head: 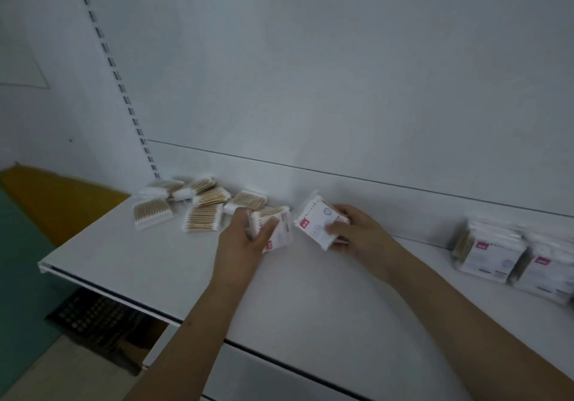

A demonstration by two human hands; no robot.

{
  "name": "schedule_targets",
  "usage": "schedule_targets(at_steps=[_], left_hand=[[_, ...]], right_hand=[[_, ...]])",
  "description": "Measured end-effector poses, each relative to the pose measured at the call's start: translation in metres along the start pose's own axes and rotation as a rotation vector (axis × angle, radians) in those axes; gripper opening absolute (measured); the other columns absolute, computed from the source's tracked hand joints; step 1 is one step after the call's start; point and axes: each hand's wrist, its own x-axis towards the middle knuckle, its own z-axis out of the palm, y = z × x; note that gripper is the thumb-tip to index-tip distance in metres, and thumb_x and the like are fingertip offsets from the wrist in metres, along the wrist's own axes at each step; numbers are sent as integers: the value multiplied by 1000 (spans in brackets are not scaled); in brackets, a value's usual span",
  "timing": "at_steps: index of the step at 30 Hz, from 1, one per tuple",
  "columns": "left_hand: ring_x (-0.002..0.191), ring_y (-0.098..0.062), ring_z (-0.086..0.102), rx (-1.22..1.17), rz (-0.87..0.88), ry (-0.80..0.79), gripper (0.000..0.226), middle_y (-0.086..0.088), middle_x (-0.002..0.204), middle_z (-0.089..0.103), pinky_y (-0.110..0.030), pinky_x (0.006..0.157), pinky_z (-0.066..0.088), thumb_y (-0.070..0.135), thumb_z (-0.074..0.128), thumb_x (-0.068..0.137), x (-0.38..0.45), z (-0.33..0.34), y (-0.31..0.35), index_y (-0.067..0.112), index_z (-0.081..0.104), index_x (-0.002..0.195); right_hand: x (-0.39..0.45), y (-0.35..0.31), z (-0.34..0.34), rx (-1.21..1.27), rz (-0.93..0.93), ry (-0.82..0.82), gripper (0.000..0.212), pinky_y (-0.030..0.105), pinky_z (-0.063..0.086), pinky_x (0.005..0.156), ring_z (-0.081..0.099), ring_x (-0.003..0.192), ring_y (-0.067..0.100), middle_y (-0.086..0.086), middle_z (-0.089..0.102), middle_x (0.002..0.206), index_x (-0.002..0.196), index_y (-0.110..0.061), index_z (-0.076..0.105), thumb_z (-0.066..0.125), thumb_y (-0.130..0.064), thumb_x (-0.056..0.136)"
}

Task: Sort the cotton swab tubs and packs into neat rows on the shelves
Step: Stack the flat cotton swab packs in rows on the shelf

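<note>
Several loose swab packs (198,201) lie jumbled at the white shelf's (130,264) back left corner. Beside them, the left hand (245,239) grips 1 labelled pack (275,229); the right hand (351,229) grips another pack (316,223). Standing packs (509,257) line the far right.

You see a white shelf (124,260) with a pale grey-white back panel (310,74). The packs (320,223) in the middle are white with small red labels; those at centre left (203,215) show tan wooden sticks. At far left sit mustard-yellow and teal surfaces.
</note>
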Motion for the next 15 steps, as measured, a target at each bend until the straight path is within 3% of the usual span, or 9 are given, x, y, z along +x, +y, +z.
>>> schedule_targets(at_steps=[2, 5, 7, 10, 12, 15], left_hand=[[65, -1, 54, 35, 11, -66, 26, 6, 77, 59, -11, 54, 38, 37, 72, 88, -1, 2, 3, 20, 52, 88], [76, 4, 60, 27, 90, -172, 21, 15, 84, 60, -5, 60, 38, 27, 73, 88, -6, 12, 21, 30, 54, 94], [82, 16, 58, -13, 151, -238, 27, 20, 92, 61, -2, 66, 40, 23, 76, 86, -10, 25, 39, 31, 55, 102], [88, 6, 61, -76, 247, -367, 30, 20, 95, 65, -14, 70, 48, 30, 78, 83, -17, 54, 74, 37, 57, 105], [84, 7, 60, -116, 332, -465, 26, 23, 92, 66, -11, 65, 43, 31, 76, 85, -24, 77, 98, 41, 59, 102], [70, 10, 54, -157, 454, -590, 22, 19, 92, 66, -8, 62, 37, 27, 73, 88, -37, 113, 128, 32, 66, 109]], right_hand=[[-18, -6, -13, 78, 29, -41, 32, 35, 60, 75, 71, 91, 22, 9, 73, 106, 114, -10, 61, 56, 10, 90], [-47, -10, -40, 101, 12, 43, 20, 43, 57, 88, 69, 92, 25, 11, 73, 104, 109, -9, 64, 57, 2, 93], [-67, -9, -60, 92, -26, 178, 13, 41, 57, 87, 68, 91, 24, 9, 73, 101, 106, -11, 64, 61, -7, 94], [-98, -4, -93, -188, -144, 475, 7, 38, 53, 87, 68, 93, 22, -1, 74, 98, 100, -21, 68, 67, -23, 93], [-124, -2, -112, -433, -213, 689, 6, 31, 50, 81, 67, 91, 14, -7, 73, 96, 98, -27, 69, 68, -27, 92], [-162, -6, -129, -545, -315, 897, 6, 21, 47, 73, 61, 83, -2, -12, 69, 92, 95, -29, 64, 67, -25, 92]])
